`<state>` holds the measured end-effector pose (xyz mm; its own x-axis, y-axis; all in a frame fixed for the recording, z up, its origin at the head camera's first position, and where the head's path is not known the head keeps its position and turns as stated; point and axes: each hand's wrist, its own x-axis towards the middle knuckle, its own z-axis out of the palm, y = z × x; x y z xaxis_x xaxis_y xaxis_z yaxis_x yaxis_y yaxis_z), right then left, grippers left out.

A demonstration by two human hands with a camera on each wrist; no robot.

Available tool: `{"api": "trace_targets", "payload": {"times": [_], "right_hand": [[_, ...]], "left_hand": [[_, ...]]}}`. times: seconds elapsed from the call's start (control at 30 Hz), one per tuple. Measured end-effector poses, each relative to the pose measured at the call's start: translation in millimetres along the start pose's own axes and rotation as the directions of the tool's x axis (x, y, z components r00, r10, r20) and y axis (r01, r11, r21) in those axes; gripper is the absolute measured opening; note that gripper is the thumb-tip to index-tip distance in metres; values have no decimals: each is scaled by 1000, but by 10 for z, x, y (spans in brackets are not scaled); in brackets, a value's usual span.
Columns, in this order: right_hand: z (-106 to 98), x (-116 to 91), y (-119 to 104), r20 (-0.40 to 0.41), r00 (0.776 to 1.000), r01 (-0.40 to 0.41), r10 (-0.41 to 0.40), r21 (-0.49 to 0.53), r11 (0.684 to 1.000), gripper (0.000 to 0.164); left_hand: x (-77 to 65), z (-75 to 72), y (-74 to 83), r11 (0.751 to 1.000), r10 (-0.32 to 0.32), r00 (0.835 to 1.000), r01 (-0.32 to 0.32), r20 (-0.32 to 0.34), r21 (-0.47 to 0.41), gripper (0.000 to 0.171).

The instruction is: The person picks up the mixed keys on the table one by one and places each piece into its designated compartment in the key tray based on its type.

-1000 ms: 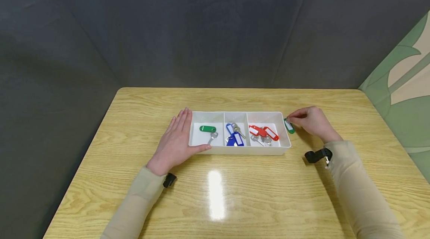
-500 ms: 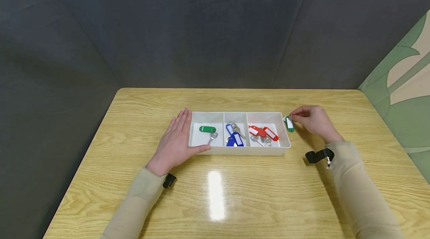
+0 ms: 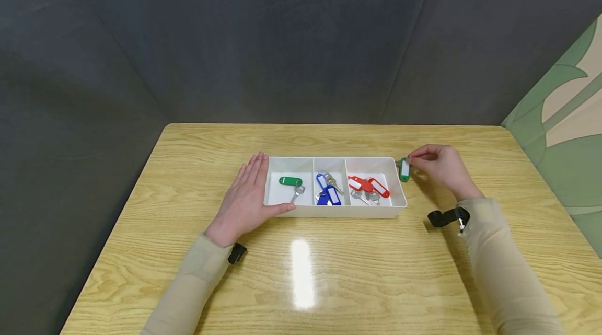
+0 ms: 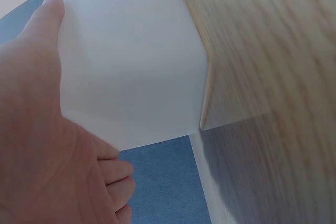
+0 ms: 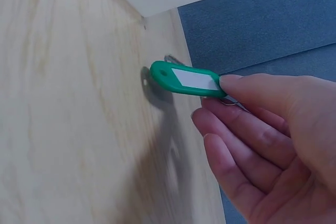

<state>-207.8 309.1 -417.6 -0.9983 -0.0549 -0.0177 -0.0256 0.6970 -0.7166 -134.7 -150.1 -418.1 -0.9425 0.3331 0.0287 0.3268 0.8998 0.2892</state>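
Observation:
A white three-compartment tray (image 3: 334,211) stands mid-table. My left hand (image 3: 243,196) lies straight-fingered along its left end, with the thumb along the front rim; in the left wrist view the thumb (image 4: 44,19) touches the tray wall. To the tray's right, my right hand (image 3: 439,165) pinches a green key tag (image 3: 405,170) with a white label by one end. In the right wrist view the key tag (image 5: 191,80) is above the table, and part of a metal key (image 5: 176,60) shows behind it. The left compartment has another green key tag (image 3: 290,181) with a key.
Several blue key tags (image 3: 333,195) with keys lie in the middle compartment. Red key tags (image 3: 379,187) with keys lie in the right one. The wooden table (image 3: 235,293) ends at a dark partition (image 3: 282,42) behind; a leaf-patterned surface (image 3: 564,115) is at the right.
My right hand has moved slightly up and to the right in the head view. The green key tag, tilted before, now hangs closer to upright. The left hand and tray have stayed put.

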Motion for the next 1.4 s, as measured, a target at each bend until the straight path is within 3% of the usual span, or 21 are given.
{"api": "trace_targets", "payload": {"times": [0.43, 1.4], "right_hand": [[-61, 10, -56, -34, 999, 34, -32, 53, 998, 27], [-173, -44, -216, -78, 997, 32, -26, 81, 996, 34]], "left_hand": [[2, -4, -2, 1000, 0, 1000, 0, -2, -4, 128], [8, -2, -1, 1000, -6, 1000, 6, -2, 1, 128]]}}
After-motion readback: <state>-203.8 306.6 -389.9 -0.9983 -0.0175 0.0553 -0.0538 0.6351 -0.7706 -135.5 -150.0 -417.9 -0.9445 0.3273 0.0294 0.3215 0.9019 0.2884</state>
